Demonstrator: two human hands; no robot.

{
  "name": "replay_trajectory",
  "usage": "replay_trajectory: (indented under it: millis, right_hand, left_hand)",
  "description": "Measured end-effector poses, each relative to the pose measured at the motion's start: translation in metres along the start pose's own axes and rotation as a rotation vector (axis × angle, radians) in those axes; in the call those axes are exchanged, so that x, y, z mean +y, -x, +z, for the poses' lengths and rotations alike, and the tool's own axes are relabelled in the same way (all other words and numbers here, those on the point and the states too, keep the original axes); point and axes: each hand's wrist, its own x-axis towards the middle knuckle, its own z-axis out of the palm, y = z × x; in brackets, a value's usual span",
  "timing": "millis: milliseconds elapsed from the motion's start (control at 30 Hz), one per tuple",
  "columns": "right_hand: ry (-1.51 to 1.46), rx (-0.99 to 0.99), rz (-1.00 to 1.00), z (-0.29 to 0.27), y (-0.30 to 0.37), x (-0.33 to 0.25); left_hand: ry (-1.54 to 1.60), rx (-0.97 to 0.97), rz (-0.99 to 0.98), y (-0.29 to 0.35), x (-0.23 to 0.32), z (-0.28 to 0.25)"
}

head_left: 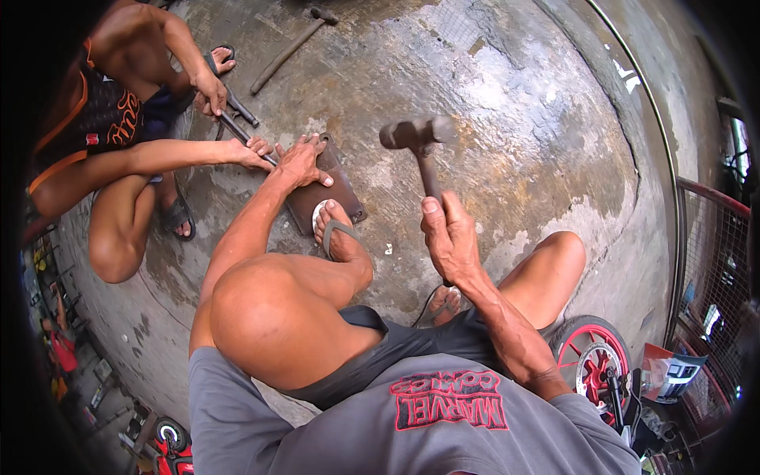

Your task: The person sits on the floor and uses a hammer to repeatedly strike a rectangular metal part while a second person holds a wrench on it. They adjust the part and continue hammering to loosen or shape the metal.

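Head view: right hand (453,237) clamped low on the hammer (419,150) shaft, head raised at 12 o'clock; top-heavy, rigid, best gripped near the shaft end. Left hand (303,162) spread flat on the rusty metal plate (342,190), foot pinning it. Stiff, heavy, sharp-edged.

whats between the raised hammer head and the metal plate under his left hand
Nothing lies there: in the head view only bare stained concrete floor shows between the hammer held up by the right hand and the metal plate under the left hand.
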Motion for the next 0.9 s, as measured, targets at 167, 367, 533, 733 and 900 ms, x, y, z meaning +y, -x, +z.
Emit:
replay_trajectory:
  millis: [167, 367, 533, 733, 900]
  right_hand:
    - [-0.424, 0.192, -0.772, 0.002, -0.034, -0.041]
    - [0.138, 0.034, 0.398, 0.098, -0.023, 0.156]
    - [0.089, 0.074, 0.269, 0.044, -0.02, 0.109]
    - [-0.458, 0.252, -0.492, -0.015, -0.03, -0.048]
    - [-0.28, 0.228, -0.689, 0.061, -0.016, 0.084]
  left_hand:
    - [-0.04, 0.013, 0.03, -0.001, 0.005, -0.002]
    - [-0.016, -0.008, 0.027, -0.008, 0.012, -0.01]
    - [-0.001, -0.04, 0.018, -0.005, 0.012, -0.005]
    - [-0.005, -0.015, 0.011, 0.001, 0.001, -0.001]
    - [-0.039, -0.015, 0.008, 0.002, 0.007, -0.014]
